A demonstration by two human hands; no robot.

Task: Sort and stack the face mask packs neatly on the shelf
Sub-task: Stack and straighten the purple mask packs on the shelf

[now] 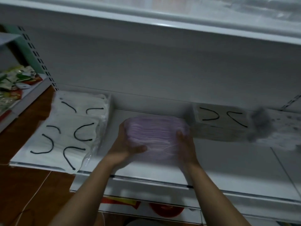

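Head view: left hand (128, 149) and right hand (185, 144) clasp purple pack (156, 132), fingers curled, over bare shelf (228, 160).

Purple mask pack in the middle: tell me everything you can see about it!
The soft pale-purple pack of stacked face masks shows thin layered edges and pale ear loops. It lies roughly flat over the white metal shelf. The left hand grip holds its left side, the right hand grip its right. Blur hides whether it touches the shelf.
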